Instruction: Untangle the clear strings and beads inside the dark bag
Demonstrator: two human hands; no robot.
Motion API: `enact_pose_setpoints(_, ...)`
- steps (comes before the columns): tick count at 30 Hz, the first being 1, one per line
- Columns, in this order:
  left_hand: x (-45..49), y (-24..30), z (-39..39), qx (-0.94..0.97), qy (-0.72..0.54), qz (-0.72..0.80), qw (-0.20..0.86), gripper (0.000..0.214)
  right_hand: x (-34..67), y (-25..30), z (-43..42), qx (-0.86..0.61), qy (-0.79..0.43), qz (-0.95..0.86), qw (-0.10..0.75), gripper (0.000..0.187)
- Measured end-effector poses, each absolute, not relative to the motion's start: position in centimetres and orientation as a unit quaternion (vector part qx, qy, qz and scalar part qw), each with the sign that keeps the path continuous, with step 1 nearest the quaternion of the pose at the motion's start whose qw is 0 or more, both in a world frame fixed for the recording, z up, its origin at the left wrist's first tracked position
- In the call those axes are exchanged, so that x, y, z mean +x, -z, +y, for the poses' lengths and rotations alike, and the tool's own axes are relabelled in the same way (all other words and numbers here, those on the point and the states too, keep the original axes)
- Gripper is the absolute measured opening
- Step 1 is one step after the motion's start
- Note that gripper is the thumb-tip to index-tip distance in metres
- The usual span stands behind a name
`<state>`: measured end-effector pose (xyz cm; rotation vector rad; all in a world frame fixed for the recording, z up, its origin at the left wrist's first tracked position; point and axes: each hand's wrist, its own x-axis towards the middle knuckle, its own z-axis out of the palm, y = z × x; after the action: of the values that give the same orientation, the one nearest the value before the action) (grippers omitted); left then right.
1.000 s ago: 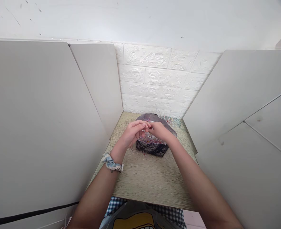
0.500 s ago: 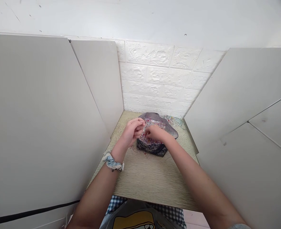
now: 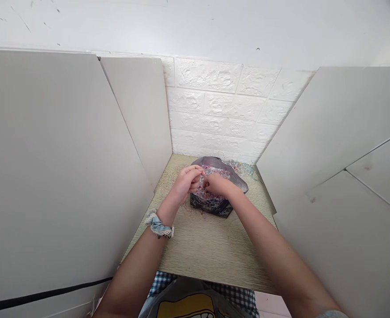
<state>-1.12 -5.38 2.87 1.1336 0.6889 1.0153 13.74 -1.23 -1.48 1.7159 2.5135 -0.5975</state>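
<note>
A dark box [image 3: 211,206] with a grey bag-like lining [image 3: 238,179] stands towards the back of the table and holds many small pink, red and clear beads [image 3: 215,170]. At its left side is my left hand [image 3: 189,180], thumb and forefinger pinched together; what they hold is too small to make out. My right hand [image 3: 217,184] reaches over the beads from the right, fingers curled down close to them. Its fingertips are partly hidden, so I cannot see what is in them. The two hands are close together but apart.
Strands of clear and coloured beads [image 3: 243,168] lie behind the box at the right. A few more beads [image 3: 201,213] are at its front left. White panels [image 3: 138,119] flank the wooden table [image 3: 211,247], with a white brick-patterned wall [image 3: 211,104] behind.
My left hand has shifted slightly right, nearer to my right hand. The right hand stays over the beads with its fingers drawn in a little; the box has not moved.
</note>
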Motion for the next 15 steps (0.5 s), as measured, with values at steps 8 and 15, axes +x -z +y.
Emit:
enact_pose_setpoints(8,-0.9,-2.87,-5.42,0.495,-0.457,0.306,0.673,0.011,13.4,1.28,-1.37,0.537,0.194,0.821,0.009,0.017)
enact_pose_setpoints(15,-0.9,-2.92,-5.43,0.502,-0.455,0.31,0.667,0.011,13.07,1.18,-1.37,0.533,0.188,0.825,-0.017,0.02)
